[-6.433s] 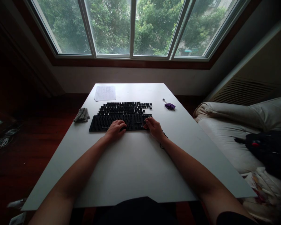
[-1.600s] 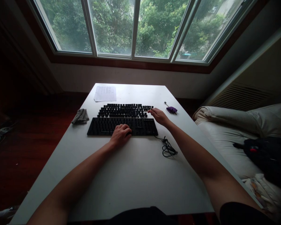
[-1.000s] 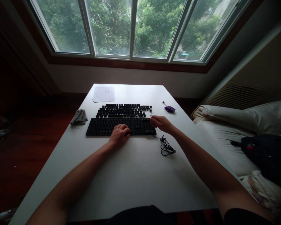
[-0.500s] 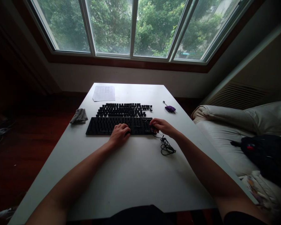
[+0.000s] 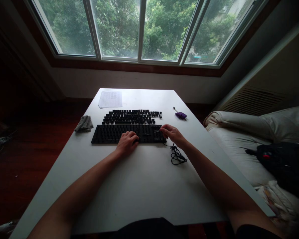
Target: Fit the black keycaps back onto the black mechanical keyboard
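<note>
Your right hand (image 5: 167, 131), pinching a wire tool (image 5: 175, 130), has left the centre-frame keycaps (image 5: 139, 117), bringing work to the keyboard's (image 5: 114, 130) right end. Your left hand (image 5: 127, 140) rests mid-keyboard, grip unclear.

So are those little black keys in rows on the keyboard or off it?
Off it: the keys sit on the white table, just beyond the keyboard.

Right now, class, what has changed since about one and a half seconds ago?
The right hand has drawn back from beside the loose black keycaps to the right end of the flat black keyboard, where it holds a thin wire tool. The left hand stayed on the keyboard's front edge; the crumpled grey cloth stayed put.
</note>
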A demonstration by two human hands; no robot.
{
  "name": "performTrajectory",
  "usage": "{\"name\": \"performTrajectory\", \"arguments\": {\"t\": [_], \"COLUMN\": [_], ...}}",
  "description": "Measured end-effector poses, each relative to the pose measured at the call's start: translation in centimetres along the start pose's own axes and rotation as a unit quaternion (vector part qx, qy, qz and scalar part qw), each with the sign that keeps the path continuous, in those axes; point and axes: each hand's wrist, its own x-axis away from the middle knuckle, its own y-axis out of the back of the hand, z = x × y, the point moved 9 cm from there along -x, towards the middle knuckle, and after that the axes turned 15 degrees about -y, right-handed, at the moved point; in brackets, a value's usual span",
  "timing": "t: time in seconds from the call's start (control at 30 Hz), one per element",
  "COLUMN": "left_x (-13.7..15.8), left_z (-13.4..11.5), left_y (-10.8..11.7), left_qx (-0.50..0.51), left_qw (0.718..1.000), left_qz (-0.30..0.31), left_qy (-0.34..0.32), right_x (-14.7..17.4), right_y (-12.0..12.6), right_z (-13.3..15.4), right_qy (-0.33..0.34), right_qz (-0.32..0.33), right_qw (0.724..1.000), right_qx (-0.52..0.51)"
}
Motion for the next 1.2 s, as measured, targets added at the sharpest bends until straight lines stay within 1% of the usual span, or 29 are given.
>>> {"name": "performTrajectory", "arguments": {"t": [0.17, 0.23, 0.33, 0.43, 0.57, 0.67, 0.8, 0.9, 1.0, 1.2], "left_x": [0.0, 0.0, 0.0, 0.1, 0.1, 0.1, 0.1, 0.1, 0.1, 0.2], "left_z": [0.0, 0.0, -0.1, 0.0, 0.0, 0.0, 0.0, 0.1, 0.0, -0.2], "left_y": [0.0, 0.0, 0.0, -0.1, -0.1, -0.1, -0.1, -0.1, -0.1, -0.1], "left_qx": [-0.002, -0.002, -0.002, -0.004, -0.006, -0.005, -0.004, -0.005, -0.008, -0.009], "left_qw": [1.000, 1.000, 1.000, 1.000, 1.000, 1.000, 1.000, 1.000, 1.000, 1.000], "left_qz": [-0.001, -0.001, -0.003, -0.001, -0.001, -0.002, -0.003, -0.003, -0.001, 0.003], "left_qy": [-0.003, -0.004, -0.006, -0.006, -0.004, -0.004, -0.003, -0.003, -0.004, -0.002], "right_x": [-0.3, -0.3, -0.4, -0.6, -0.9, -1.6, -2.9, -3.6, -3.8, -3.7], "right_y": [-0.3, -0.3, 0.0, 0.4, 0.8, 0.9, 0.7, 0.5, 0.2, -0.3], "right_z": [0.0, 0.1, 0.2, -0.1, -0.9, -1.7, -2.9, -3.2, -3.1, -2.8], "right_qy": [-0.001, 0.001, -0.001, -0.014, -0.028, -0.057, -0.121, -0.149, -0.151, -0.125], "right_qz": [0.032, 0.034, 0.011, -0.029, -0.069, -0.077, -0.064, -0.074, -0.085, -0.091], "right_qw": [0.999, 0.999, 0.999, 0.998, 0.993, 0.991, 0.988, 0.983, 0.979, 0.972], "right_qx": [0.018, 0.034, 0.044, 0.048, 0.089, 0.091, 0.072, 0.079, 0.108, 0.179]}}
